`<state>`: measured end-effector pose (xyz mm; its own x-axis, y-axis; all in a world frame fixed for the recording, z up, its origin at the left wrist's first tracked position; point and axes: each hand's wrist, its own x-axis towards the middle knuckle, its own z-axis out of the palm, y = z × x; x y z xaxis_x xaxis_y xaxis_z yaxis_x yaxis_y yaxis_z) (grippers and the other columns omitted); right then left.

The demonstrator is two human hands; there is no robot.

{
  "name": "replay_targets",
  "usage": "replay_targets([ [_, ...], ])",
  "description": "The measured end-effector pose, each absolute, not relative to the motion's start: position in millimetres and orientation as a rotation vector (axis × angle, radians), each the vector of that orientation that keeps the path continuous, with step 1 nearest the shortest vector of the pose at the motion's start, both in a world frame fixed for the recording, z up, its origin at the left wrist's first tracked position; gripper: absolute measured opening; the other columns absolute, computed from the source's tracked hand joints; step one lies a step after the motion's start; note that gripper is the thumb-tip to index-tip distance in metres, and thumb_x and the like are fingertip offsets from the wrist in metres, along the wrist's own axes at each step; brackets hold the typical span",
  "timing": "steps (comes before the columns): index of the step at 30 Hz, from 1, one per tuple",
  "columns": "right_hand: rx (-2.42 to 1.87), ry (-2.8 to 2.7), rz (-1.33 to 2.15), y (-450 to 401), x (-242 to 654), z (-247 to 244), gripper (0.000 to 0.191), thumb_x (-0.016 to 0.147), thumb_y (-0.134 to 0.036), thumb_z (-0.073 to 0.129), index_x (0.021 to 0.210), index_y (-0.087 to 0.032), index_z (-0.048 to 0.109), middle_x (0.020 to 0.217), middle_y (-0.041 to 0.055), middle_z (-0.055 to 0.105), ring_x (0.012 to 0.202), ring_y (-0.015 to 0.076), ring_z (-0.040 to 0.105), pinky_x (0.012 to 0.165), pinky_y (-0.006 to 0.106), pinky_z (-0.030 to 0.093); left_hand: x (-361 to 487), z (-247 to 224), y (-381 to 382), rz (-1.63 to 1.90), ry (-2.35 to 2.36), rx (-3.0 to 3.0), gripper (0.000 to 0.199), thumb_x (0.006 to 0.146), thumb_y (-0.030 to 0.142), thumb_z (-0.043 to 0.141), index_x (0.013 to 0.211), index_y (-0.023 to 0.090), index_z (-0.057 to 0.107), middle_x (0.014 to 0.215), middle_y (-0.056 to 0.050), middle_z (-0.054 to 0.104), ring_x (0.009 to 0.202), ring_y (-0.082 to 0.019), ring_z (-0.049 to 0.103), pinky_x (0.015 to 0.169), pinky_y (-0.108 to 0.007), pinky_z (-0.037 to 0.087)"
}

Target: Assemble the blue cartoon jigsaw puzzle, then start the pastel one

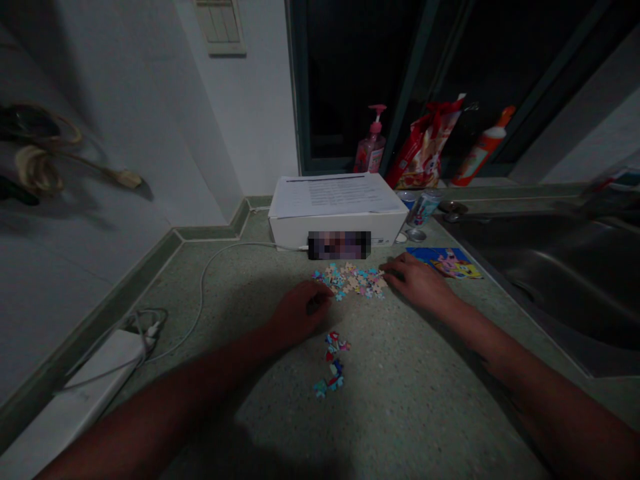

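1. Hands: on the head view I've got both bare hands low over the tabletop (165,300). The left hand (300,312) is curled loosely at the near edge of the main heap of jigsaw pieces (350,281). Grip is narrow, but the fingers hide the inside, so I can't tell if it holds a piece. The right hand (417,280) lies on the far side of the heap, its fingertips (389,268) at the heap's right edge. Grip is fairly open, nothing visibly held.
2. Pieces: the main heap sits just in front of a white box (337,230), between the two hands. A smaller group of pieces (333,365) lies in a rough line nearer the person, below the left hand.
3. Progress: most pieces look loose and scattered. I can't tell at this resolution if any are joined, and no finished section shows.
4. Picture: a colourful cartoon card (445,262) lies flat beyond the right hand, near the edge of the steel sink (550,267).
5. Around: a printed sheet (335,195) lies on the box. Behind it are a pink pump bottle (371,143) and a red bag (425,150). A white power strip (100,380) lies at the left, with a white cable (201,293) running toward the box.
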<state>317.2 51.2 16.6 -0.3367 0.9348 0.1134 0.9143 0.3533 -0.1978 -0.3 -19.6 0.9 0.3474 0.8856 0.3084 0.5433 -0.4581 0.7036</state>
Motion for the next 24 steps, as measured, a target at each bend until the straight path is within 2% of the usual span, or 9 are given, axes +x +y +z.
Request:
replay_targets([
  [4, -1.688, -2.363, 0.116, 51.9, 316.9, 17.5, 0.028, 0.104, -0.03, 0.06, 0.12, -0.019, 0.08, 0.123, 0.0141, 0.073, 0.104, 0.0298, 0.074, 0.085, 0.038, 0.055, -0.8, -1.5, -19.8, 0.958, 1.209, 2.139, 0.017, 0.097, 0.023, 0.06, 0.11, 0.024, 0.071, 0.107, -0.007, 0.079, 0.096, -0.024, 0.074, 0.089, -0.044, 0.064],
  [12, -1.535, -2.182, 0.241, 42.7, 308.8, 25.4, 0.016, 0.096, -0.032, 0.065, 0.091, -0.021, 0.076, 0.096, 0.0082, 0.075, 0.083, 0.0244, 0.071, 0.072, 0.034, 0.049, 0.3, 0.1, -18.1, 0.967, 1.226, 2.088, 0.015, 0.093, 0.029, 0.061, 0.102, 0.029, 0.073, 0.102, -0.005, 0.079, 0.092, -0.024, 0.075, 0.085, -0.045, 0.064],
  [16, -1.317, -2.095, 0.467, 18.8, 281.1, 21.2, 0.015, 0.094, -0.034, 0.063, 0.088, -0.023, 0.071, 0.075, 0.0014, 0.071, 0.063, 0.0181, 0.062, 0.06, 0.03, 0.044, 0.8, 4.6, -19.8, 0.96, 1.229, 2.072, 0.012, 0.093, 0.033, 0.065, 0.1, 0.033, 0.074, 0.102, -0.003, 0.079, 0.092, -0.025, 0.074, 0.084, -0.046, 0.062],
  [24, -1.033, -2.135, 0.675, -10.2, 241.2, 7.8, 0.009, 0.093, -0.028, 0.062, 0.09, -0.023, 0.069, 0.07, -0.0027, 0.065, 0.057, 0.0138, 0.057, 0.057, 0.027, 0.041, -0.7, -0.2, -17.8, 0.921, 1.184, 2.107, 0.013, 0.09, 0.029, 0.073, 0.103, 0.026, 0.076, 0.101, -0.006, 0.078, 0.087, -0.023, 0.073, 0.083, -0.041, 0.062],
])
